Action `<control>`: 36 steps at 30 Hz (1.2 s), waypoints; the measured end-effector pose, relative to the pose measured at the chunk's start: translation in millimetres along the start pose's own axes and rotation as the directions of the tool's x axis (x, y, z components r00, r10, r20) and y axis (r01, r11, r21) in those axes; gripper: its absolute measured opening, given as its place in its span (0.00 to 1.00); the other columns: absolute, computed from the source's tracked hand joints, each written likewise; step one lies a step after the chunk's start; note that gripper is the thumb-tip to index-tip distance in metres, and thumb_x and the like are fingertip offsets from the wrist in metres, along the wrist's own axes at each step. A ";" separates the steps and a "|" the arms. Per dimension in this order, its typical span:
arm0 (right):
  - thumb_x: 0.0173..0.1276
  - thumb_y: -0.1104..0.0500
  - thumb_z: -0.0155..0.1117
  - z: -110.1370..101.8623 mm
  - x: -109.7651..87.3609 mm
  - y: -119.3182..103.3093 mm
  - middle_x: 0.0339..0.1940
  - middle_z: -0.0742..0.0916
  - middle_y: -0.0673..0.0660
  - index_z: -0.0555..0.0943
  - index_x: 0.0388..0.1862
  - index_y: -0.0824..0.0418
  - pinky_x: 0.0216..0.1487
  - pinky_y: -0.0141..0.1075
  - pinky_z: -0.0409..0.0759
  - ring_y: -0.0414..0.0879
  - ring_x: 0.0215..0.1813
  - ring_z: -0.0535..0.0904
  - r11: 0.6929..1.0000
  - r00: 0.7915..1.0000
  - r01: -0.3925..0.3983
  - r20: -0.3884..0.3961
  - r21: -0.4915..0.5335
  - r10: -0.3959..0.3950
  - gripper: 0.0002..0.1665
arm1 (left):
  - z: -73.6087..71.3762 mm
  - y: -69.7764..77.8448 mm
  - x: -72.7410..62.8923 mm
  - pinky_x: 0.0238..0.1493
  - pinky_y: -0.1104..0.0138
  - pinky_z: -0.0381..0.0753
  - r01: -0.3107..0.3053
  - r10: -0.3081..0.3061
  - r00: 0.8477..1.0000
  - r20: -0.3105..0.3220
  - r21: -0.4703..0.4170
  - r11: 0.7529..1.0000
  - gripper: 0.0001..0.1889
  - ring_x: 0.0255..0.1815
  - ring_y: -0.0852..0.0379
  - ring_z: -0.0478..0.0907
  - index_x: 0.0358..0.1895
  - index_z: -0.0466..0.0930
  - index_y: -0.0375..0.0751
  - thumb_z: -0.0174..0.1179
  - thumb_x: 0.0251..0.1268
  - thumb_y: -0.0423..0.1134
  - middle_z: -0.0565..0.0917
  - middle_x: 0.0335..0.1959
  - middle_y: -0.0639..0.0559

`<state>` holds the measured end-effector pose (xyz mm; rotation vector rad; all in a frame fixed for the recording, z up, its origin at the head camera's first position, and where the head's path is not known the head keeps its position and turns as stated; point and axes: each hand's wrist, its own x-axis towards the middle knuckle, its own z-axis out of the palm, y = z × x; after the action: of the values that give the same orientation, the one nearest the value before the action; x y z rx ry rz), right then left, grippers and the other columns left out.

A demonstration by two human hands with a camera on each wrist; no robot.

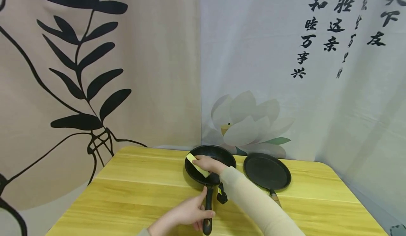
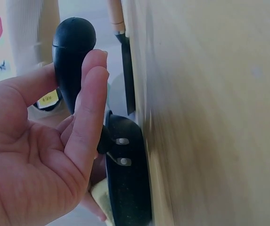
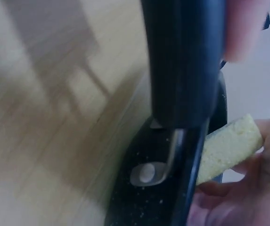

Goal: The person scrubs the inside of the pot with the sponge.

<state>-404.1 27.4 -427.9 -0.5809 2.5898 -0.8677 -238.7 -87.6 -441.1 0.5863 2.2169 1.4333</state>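
A deep black frying pan (image 1: 222, 155) stands on the wooden table, its handle (image 1: 208, 202) toward the near edge. My left hand (image 1: 187, 210) grips that handle; in the left wrist view its fingers (image 2: 90, 113) and thumb lie around it. Inside the pan my right hand (image 1: 207, 163) holds a yellow sponge (image 1: 197, 165) against the left inner side. The right wrist view shows the thick sponge (image 3: 231, 146) between the fingers of that hand (image 3: 262, 183), beside the pan wall (image 3: 139, 202). Part of the sponge is hidden beneath the hand.
A flat black pan (image 1: 267, 171) with a brown handle (image 1: 275, 197) lies to the right of the frying pan. The wooden table (image 1: 136, 179) reaches back to a printed curtain (image 1: 165, 70). A black wrist device (image 1: 221, 193) sits at the right sleeve.
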 end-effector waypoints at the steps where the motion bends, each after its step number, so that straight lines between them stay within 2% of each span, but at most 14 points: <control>1: 0.79 0.48 0.45 0.7 1.9 0.3 0.71 0.70 0.62 0.61 0.75 0.62 0.49 0.54 0.79 0.58 0.67 0.69 1.000 1.000 0.008 -0.020 -0.010 -0.008 0.32 | -0.4 -0.1 0.2 0.20 0.53 0.83 0.002 -0.002 1.000 0.001 0.002 1.000 0.47 0.15 0.51 0.79 0.75 0.37 0.26 0.61 0.69 0.41 0.82 0.18 0.47; 5: 0.79 0.52 0.45 3.7 8.8 1.8 0.70 0.71 0.65 0.61 0.74 0.68 0.64 0.52 0.70 0.59 0.69 0.66 0.997 0.995 0.038 -0.085 -0.066 -0.043 0.31 | -1.4 0.3 0.4 0.20 0.53 0.83 0.011 -0.011 1.000 0.004 0.001 1.000 0.46 0.15 0.52 0.79 0.75 0.37 0.26 0.61 0.69 0.41 0.82 0.19 0.47; 7: 0.79 0.52 0.45 4.2 11.4 3.3 0.70 0.71 0.66 0.61 0.73 0.70 0.68 0.50 0.66 0.60 0.70 0.66 0.992 0.992 0.045 -0.110 -0.116 -0.058 0.31 | -1.3 1.1 0.1 0.19 0.54 0.83 0.015 -0.015 1.000 0.003 -0.002 1.000 0.46 0.15 0.53 0.79 0.75 0.37 0.26 0.61 0.69 0.41 0.82 0.19 0.47; 12: 0.78 0.51 0.47 2.0 13.8 10.1 0.69 0.72 0.63 0.62 0.74 0.66 0.69 0.49 0.65 0.59 0.69 0.67 0.975 0.985 0.010 -0.166 -0.224 -0.048 0.32 | -0.5 3.4 -0.5 0.19 0.55 0.83 0.019 -0.019 1.000 0.004 -0.014 1.000 0.47 0.14 0.54 0.78 0.75 0.37 0.26 0.61 0.69 0.41 0.82 0.19 0.47; 16: 0.77 0.50 0.50 -1.4 14.0 14.2 0.70 0.73 0.59 0.63 0.75 0.58 0.69 0.52 0.64 0.61 0.70 0.65 0.969 0.982 0.006 -0.179 -0.247 -0.052 0.31 | 0.3 5.0 -1.1 0.19 0.54 0.83 0.017 -0.017 1.000 -0.001 -0.022 1.000 0.47 0.14 0.55 0.77 0.75 0.36 0.26 0.61 0.68 0.41 0.82 0.19 0.47; 20: 0.74 0.47 0.56 -1.2 13.8 17.3 0.67 0.74 0.62 0.68 0.73 0.49 0.62 0.59 0.69 0.65 0.67 0.67 0.959 0.976 -0.038 -0.217 -0.282 -0.025 0.30 | 1.2 5.4 -1.5 0.19 0.53 0.83 0.022 -0.022 1.000 -0.011 -0.023 0.999 0.47 0.13 0.55 0.77 0.75 0.37 0.26 0.61 0.68 0.40 0.82 0.18 0.47; 24: 0.70 0.43 0.61 1.8 12.3 19.6 0.59 0.77 0.65 0.72 0.69 0.42 0.52 0.57 0.74 0.63 0.57 0.72 0.911 0.963 -0.111 -0.270 -0.396 0.000 0.29 | 1.4 4.7 -1.6 0.19 0.53 0.82 0.028 -0.029 1.000 -0.009 -0.016 0.999 0.46 0.13 0.55 0.77 0.75 0.38 0.26 0.61 0.68 0.41 0.82 0.19 0.47; 27: 0.68 0.41 0.62 3.9 11.5 21.0 0.54 0.77 0.64 0.74 0.68 0.39 0.50 0.54 0.74 0.59 0.52 0.72 0.847 0.953 -0.156 -0.301 -0.508 -0.006 0.29 | 1.4 4.2 -1.9 0.19 0.53 0.83 0.033 -0.033 0.999 -0.011 -0.018 0.999 0.46 0.13 0.55 0.77 0.75 0.39 0.26 0.61 0.68 0.41 0.82 0.19 0.47; 31: 0.67 0.40 0.63 4.1 11.1 23.4 0.53 0.76 0.63 0.75 0.67 0.38 0.50 0.52 0.72 0.57 0.51 0.71 0.766 0.945 -0.199 -0.326 -0.611 -0.015 0.29 | 1.2 4.8 -2.4 0.19 0.55 0.83 0.043 -0.043 0.999 -0.011 -0.041 0.998 0.46 0.13 0.55 0.77 0.76 0.39 0.27 0.62 0.68 0.41 0.82 0.19 0.46; 36: 0.66 0.40 0.63 -0.1 8.8 26.1 0.52 0.75 0.63 0.75 0.67 0.39 0.50 0.51 0.71 0.56 0.50 0.69 0.711 0.941 -0.230 -0.338 -0.664 -0.010 0.29 | -0.4 6.4 -2.0 0.18 0.56 0.83 0.054 -0.054 0.999 -0.005 -0.059 0.997 0.46 0.13 0.55 0.77 0.76 0.39 0.28 0.61 0.68 0.42 0.82 0.19 0.44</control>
<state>-418.6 42.2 -445.9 -0.4777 3.1968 0.1338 -236.5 -86.6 -434.8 0.4990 2.1710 1.4695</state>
